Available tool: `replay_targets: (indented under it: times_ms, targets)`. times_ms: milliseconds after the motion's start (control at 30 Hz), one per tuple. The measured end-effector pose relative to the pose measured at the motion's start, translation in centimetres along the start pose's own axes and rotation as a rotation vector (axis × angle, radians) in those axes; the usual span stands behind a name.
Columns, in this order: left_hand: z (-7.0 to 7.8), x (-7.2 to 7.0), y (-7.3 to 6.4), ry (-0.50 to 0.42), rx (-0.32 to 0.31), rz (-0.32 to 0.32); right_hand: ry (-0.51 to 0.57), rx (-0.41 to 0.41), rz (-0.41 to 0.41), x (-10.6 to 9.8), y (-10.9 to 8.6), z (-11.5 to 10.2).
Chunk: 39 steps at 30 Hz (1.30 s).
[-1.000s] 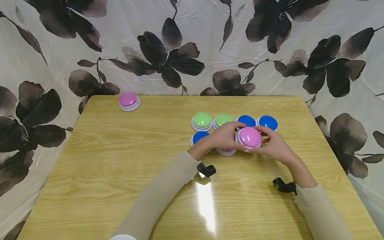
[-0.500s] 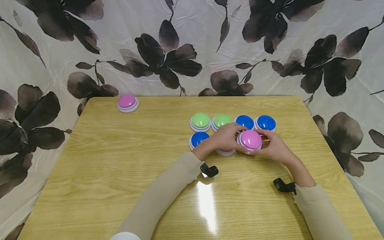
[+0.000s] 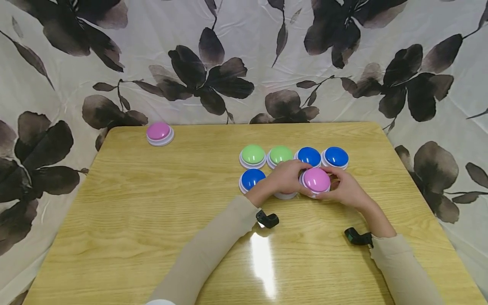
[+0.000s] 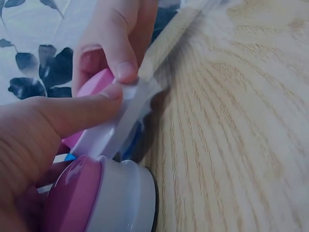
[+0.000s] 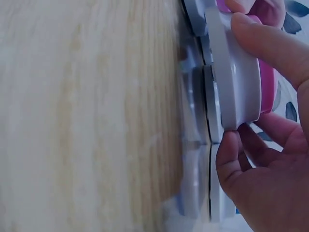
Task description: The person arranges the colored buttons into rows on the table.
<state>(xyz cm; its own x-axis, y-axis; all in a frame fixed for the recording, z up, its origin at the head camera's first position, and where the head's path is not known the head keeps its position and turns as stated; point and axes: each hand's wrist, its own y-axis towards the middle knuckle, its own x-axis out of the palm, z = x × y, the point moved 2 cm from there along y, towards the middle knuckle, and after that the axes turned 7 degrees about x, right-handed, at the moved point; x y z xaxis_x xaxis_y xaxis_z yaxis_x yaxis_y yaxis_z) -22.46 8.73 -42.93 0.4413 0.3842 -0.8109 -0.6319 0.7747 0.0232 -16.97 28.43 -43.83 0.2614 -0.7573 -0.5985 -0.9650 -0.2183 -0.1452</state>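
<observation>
Both hands hold one pink push button (image 3: 317, 179) with a white round base, low over the table at the right end of the front row. My left hand (image 3: 286, 176) grips its left side, thumb on the white rim. From the right, my right hand (image 3: 345, 188) grips the opposite side with thumb and fingers. In the right wrist view a gap shows between the held button's base (image 5: 236, 72) and the tabletop. Another pink button (image 4: 72, 198) stands beside it, mostly hidden under the left hand in the head view.
Behind the hands stand two green buttons, one left (image 3: 253, 154) and one right (image 3: 281, 154), then two blue ones, left (image 3: 309, 156) and right (image 3: 336, 156). A blue button (image 3: 252, 178) begins the front row. A lone pink button (image 3: 159, 132) sits at the table's (image 3: 152, 203) far left corner.
Both hands have lowered the pink button slightly toward the tabletop, keeping their grip. The head view has shifted a little; the other buttons stay in place.
</observation>
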Motion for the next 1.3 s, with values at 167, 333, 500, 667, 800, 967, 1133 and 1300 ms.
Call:
replay_targets:
  times_ms: [167, 333, 500, 667, 800, 967, 1133, 1300]
  targets:
    - [0.03, 0.2, -0.04, 0.003, -0.026, 0.009, 0.013, 0.036, -0.001, 0.24, -0.04, 0.31]
    - [0.11, 0.36, 0.26, 0.008, -0.044, 0.003, 0.027, 0.077, 0.007, 0.13, -0.04, 0.59]
    - [0.24, 0.58, 0.58, 0.053, -0.048, -0.008, 0.064, 0.093, 0.014, 0.23, 0.03, 1.01]
    - [0.04, 0.9, 0.77, 0.107, -0.06, -0.018, 0.084, 0.095, 0.008, 0.54, 0.1, 1.03]
    - [0.0, 1.01, 0.92, 0.111, -0.055, -0.01, 0.077, 0.107, 0.014, 0.51, 0.07, 0.98]
    - [0.02, 0.91, 0.86, 0.105, -0.053, -0.007, 0.072, 0.115, 0.001, 0.4, 0.07, 0.69]
    - [0.13, 0.79, 0.74, 0.092, -0.057, 0.011, 0.113, 0.118, -0.029, 0.36, 0.02, 0.64]
    - [0.02, 0.86, 0.59, 0.093, -0.043, 0.027, 0.144, 0.131, -0.029, 0.31, 0.0, 0.83]
